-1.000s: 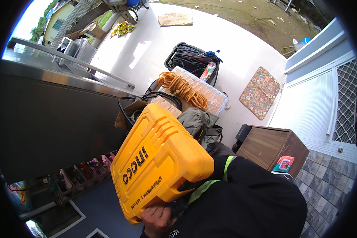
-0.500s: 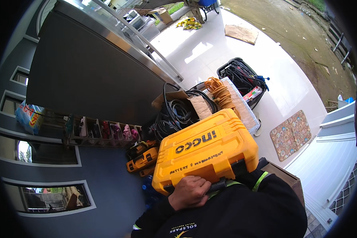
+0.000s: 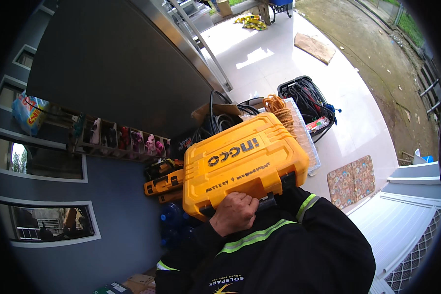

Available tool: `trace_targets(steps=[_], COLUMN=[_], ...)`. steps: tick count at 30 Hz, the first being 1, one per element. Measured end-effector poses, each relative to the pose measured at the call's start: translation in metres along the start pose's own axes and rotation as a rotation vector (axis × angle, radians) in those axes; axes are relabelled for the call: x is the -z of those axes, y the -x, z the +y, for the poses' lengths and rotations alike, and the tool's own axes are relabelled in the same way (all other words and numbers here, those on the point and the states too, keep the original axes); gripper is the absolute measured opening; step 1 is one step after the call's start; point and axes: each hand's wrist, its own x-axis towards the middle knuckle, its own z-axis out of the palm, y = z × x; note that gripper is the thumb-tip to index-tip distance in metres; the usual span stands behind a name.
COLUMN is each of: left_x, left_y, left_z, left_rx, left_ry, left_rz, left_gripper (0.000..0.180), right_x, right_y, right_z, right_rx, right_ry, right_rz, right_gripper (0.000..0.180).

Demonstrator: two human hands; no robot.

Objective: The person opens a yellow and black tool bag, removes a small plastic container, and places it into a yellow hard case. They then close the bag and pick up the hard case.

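Observation:
A large yellow plastic tool case (image 3: 245, 161) is held up in front of my body, lid side facing up and tilted. My left hand (image 3: 235, 213) is closed around the black handle (image 3: 267, 202) on the case's near edge. My right forearm (image 3: 306, 206), in a black sleeve with a reflective band, reaches to the case's right near corner by a black latch. The case and sleeve hide my right hand.
Beyond the case are coiled orange rope (image 3: 279, 110), black cables and a black crate of cables (image 3: 306, 98). Yellow power-tool cases (image 3: 164, 183) and blue water bottles (image 3: 170, 215) stand left, below a shoe rack (image 3: 117, 139). A patterned mat (image 3: 351, 181) lies right, near a white door (image 3: 402, 225).
The view has shifted, and the case sits slightly higher and farther left in it. My left hand keeps its grip on the handle. More of my right forearm shows beside the case.

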Motion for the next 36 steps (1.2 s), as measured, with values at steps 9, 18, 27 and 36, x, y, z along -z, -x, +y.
trace_targets(steps=[9,18,27,36], left_x=[-0.033,-0.092,-0.146,-0.13], left_y=[-0.011,0.0,0.004,0.049], left_z=[-0.076,-0.081,-0.108,-0.093], left_rx=[0.103,0.156,0.154,0.479], left_ry=[-0.11,-0.16,-0.165,0.33], left_rz=[0.138,0.17,-0.059,0.586], left_gripper=[0.03,0.023,0.007,0.023], right_x=[-0.06,-0.04,-0.062,-0.054], right_y=[-0.099,-0.017,0.008,-0.001], right_z=[-0.004,-0.035,-0.038,-0.041], right_rx=[0.02,-0.265,0.045,0.092], right_ry=[-0.268,-0.594,0.257,0.301], right_rz=[-0.095,-0.324,-0.039,-0.111], right_gripper=[0.094,0.094,0.084,0.077])
